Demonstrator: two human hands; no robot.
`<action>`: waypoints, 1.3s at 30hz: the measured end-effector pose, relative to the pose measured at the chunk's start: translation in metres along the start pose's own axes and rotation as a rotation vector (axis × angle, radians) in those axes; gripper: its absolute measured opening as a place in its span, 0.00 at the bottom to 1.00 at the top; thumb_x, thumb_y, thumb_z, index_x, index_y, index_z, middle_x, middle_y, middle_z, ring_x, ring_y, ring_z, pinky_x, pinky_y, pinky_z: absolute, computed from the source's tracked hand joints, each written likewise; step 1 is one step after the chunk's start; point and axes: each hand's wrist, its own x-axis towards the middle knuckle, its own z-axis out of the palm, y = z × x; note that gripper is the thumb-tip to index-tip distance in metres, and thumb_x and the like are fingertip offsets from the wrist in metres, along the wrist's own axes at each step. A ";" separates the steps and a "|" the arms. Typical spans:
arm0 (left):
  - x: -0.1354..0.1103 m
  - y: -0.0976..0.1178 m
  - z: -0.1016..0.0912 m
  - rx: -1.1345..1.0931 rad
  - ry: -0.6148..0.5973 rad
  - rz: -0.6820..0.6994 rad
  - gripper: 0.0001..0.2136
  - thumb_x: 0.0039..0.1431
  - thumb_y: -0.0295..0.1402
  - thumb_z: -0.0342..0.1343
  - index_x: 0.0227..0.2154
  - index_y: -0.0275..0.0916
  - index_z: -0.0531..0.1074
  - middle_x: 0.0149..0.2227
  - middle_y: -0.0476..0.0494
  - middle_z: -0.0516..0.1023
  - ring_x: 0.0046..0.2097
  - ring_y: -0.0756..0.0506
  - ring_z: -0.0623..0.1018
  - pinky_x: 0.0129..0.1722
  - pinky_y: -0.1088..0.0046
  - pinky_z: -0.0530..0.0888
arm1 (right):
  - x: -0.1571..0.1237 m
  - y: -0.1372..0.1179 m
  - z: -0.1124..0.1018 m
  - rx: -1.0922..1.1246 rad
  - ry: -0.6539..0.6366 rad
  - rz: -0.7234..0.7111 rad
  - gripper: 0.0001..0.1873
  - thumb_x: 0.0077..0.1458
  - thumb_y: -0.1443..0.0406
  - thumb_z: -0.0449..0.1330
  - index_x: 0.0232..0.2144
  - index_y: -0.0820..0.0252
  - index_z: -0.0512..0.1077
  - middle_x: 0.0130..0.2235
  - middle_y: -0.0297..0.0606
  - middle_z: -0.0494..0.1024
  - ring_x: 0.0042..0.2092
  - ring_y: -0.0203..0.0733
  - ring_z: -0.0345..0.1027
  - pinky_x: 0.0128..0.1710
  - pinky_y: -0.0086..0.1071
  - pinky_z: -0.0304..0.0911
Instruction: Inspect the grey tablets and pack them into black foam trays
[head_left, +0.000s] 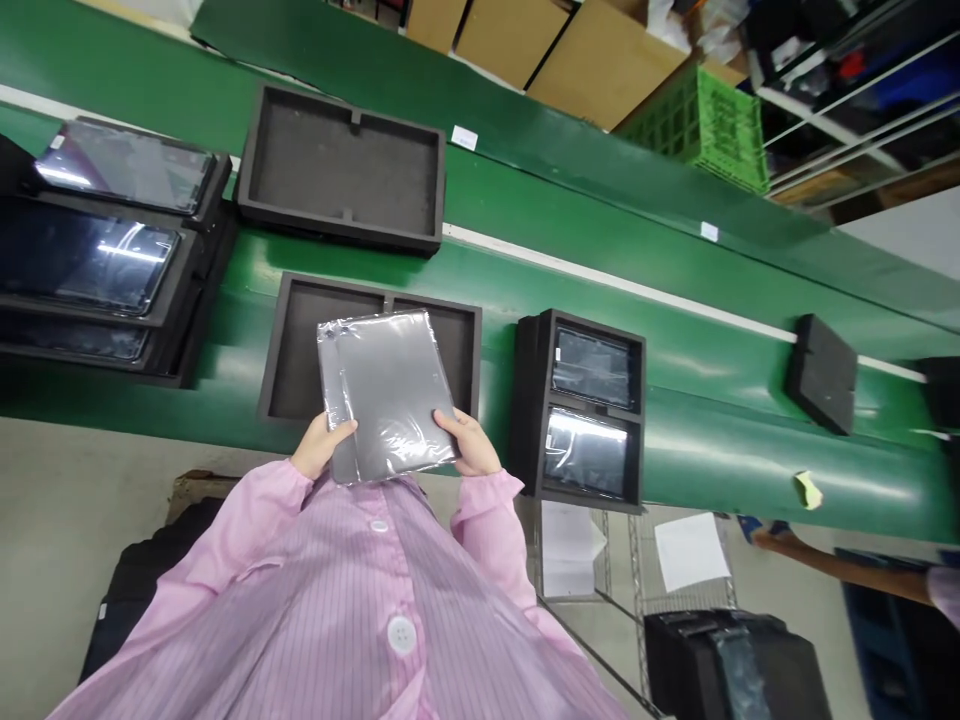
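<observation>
I hold a grey tablet sealed in a clear plastic bag (390, 395) upright in front of my chest, above the green belt. My left hand (321, 445) grips its lower left corner with the thumb across the front. My right hand (471, 442) grips the lower right edge the same way. Right behind the tablet lies a dark foam tray (300, 345) with two shallow pockets that look bare. My pink striped sleeves and coat fill the bottom of the view.
Another bare foam tray (341, 165) lies farther up the green conveyor (697, 430). Stacked trays with tablets (97, 260) sit at left, a tray of two tablets (589, 410) at right, a foam block (821, 372) beyond. Another person's arm (840, 565) shows lower right.
</observation>
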 end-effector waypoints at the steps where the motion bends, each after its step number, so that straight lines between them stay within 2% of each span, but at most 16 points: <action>1: 0.002 0.002 -0.003 -0.006 0.002 0.000 0.27 0.37 0.46 0.73 0.38 0.33 0.76 0.33 0.43 0.81 0.34 0.45 0.79 0.38 0.69 0.73 | 0.000 -0.006 -0.007 -0.003 0.018 -0.008 0.27 0.29 0.52 0.75 0.30 0.62 0.76 0.27 0.37 0.80 0.25 0.39 0.71 0.29 0.33 0.65; 4: 0.006 0.011 -0.022 -0.002 0.072 0.039 0.27 0.38 0.44 0.73 0.41 0.34 0.76 0.37 0.41 0.83 0.37 0.44 0.80 0.40 0.69 0.74 | 0.000 -0.027 -0.031 -0.069 0.155 -0.137 0.27 0.32 0.51 0.73 0.32 0.61 0.76 0.27 0.37 0.80 0.26 0.40 0.71 0.29 0.34 0.65; 7: 0.006 0.023 -0.050 0.022 0.169 0.088 0.28 0.35 0.43 0.74 0.40 0.34 0.77 0.39 0.40 0.83 0.39 0.43 0.81 0.42 0.70 0.75 | 0.002 -0.042 -0.051 -0.252 0.412 -0.386 0.24 0.36 0.52 0.70 0.33 0.63 0.77 0.29 0.37 0.80 0.30 0.41 0.71 0.33 0.35 0.65; 9: 0.005 0.029 -0.066 0.016 0.215 0.092 0.28 0.33 0.43 0.75 0.39 0.33 0.78 0.38 0.39 0.83 0.38 0.43 0.81 0.40 0.71 0.75 | 0.006 -0.041 -0.050 -0.459 0.577 -0.534 0.21 0.42 0.54 0.65 0.34 0.65 0.78 0.30 0.39 0.80 0.32 0.42 0.71 0.35 0.36 0.65; 12: 0.005 0.034 -0.076 -0.031 0.256 0.078 0.28 0.30 0.43 0.76 0.36 0.33 0.78 0.35 0.40 0.83 0.34 0.44 0.80 0.35 0.72 0.76 | 0.014 -0.021 -0.023 -0.760 0.709 -0.608 0.21 0.50 0.58 0.57 0.37 0.68 0.79 0.31 0.45 0.80 0.33 0.46 0.73 0.38 0.38 0.67; 15: 0.007 0.034 -0.073 -0.108 0.264 0.066 0.28 0.27 0.43 0.76 0.34 0.34 0.77 0.31 0.42 0.82 0.32 0.43 0.80 0.33 0.71 0.76 | 0.024 0.008 0.022 -0.984 0.653 -0.597 0.25 0.52 0.63 0.55 0.50 0.66 0.76 0.46 0.51 0.81 0.42 0.51 0.76 0.45 0.40 0.69; 17: 0.009 0.033 -0.069 -0.172 0.259 0.059 0.27 0.29 0.42 0.75 0.35 0.35 0.77 0.30 0.43 0.82 0.33 0.42 0.81 0.33 0.70 0.77 | 0.031 0.024 0.049 -1.146 0.538 -0.550 0.29 0.51 0.66 0.57 0.57 0.66 0.70 0.58 0.55 0.73 0.50 0.54 0.75 0.49 0.41 0.69; 19: 0.011 0.033 -0.066 -0.231 0.264 0.045 0.24 0.32 0.40 0.73 0.36 0.37 0.76 0.29 0.44 0.82 0.34 0.41 0.82 0.35 0.68 0.78 | 0.040 0.035 0.068 -1.287 0.431 -0.495 0.32 0.52 0.68 0.58 0.61 0.68 0.65 0.64 0.60 0.65 0.57 0.58 0.70 0.51 0.42 0.68; 22: 0.013 0.035 -0.063 -0.277 0.294 0.012 0.19 0.37 0.37 0.69 0.34 0.38 0.75 0.28 0.45 0.81 0.36 0.39 0.82 0.38 0.63 0.80 | 0.053 0.044 0.079 -1.399 0.386 -0.480 0.31 0.55 0.68 0.57 0.62 0.70 0.62 0.64 0.64 0.62 0.63 0.59 0.63 0.53 0.43 0.67; 25: 0.012 0.037 -0.064 -0.294 0.348 -0.033 0.13 0.39 0.37 0.66 0.29 0.38 0.75 0.25 0.45 0.80 0.37 0.37 0.82 0.37 0.61 0.80 | 0.058 0.048 0.078 -1.443 0.397 -0.490 0.30 0.56 0.67 0.57 0.61 0.70 0.63 0.64 0.63 0.63 0.63 0.58 0.62 0.54 0.42 0.67; 27: 0.012 0.037 -0.066 -0.307 0.386 -0.047 0.10 0.40 0.36 0.65 0.26 0.38 0.74 0.23 0.45 0.79 0.35 0.38 0.82 0.35 0.62 0.80 | 0.054 0.047 0.074 -1.443 0.402 -0.503 0.30 0.56 0.66 0.56 0.60 0.69 0.64 0.63 0.60 0.65 0.61 0.56 0.66 0.52 0.40 0.68; 29: 0.012 0.036 -0.067 -0.321 0.401 -0.048 0.09 0.40 0.35 0.64 0.25 0.38 0.75 0.23 0.46 0.79 0.33 0.39 0.82 0.33 0.63 0.80 | 0.044 0.040 0.063 -1.395 0.464 -0.539 0.28 0.57 0.65 0.54 0.59 0.65 0.67 0.60 0.56 0.70 0.55 0.54 0.72 0.48 0.38 0.70; 33: 0.018 0.031 -0.065 -0.350 0.352 -0.065 0.09 0.39 0.34 0.64 0.26 0.37 0.74 0.23 0.46 0.79 0.32 0.40 0.82 0.34 0.63 0.80 | 0.023 0.008 0.015 -1.190 0.818 -0.638 0.25 0.59 0.62 0.50 0.54 0.66 0.74 0.44 0.53 0.82 0.41 0.53 0.78 0.43 0.41 0.70; 36: 0.028 0.026 -0.060 -0.355 0.326 -0.082 0.10 0.39 0.33 0.64 0.27 0.36 0.74 0.24 0.45 0.79 0.33 0.40 0.82 0.36 0.62 0.80 | 0.017 -0.015 -0.024 -1.015 0.980 -0.712 0.25 0.59 0.61 0.49 0.49 0.71 0.76 0.42 0.55 0.82 0.43 0.54 0.78 0.45 0.42 0.70; 39: 0.036 0.022 -0.057 -0.351 0.305 -0.102 0.11 0.38 0.31 0.63 0.29 0.36 0.74 0.24 0.45 0.79 0.32 0.40 0.81 0.34 0.64 0.79 | 0.019 -0.020 -0.041 -0.888 1.073 -0.799 0.25 0.59 0.59 0.50 0.48 0.72 0.76 0.46 0.56 0.81 0.47 0.54 0.77 0.49 0.43 0.69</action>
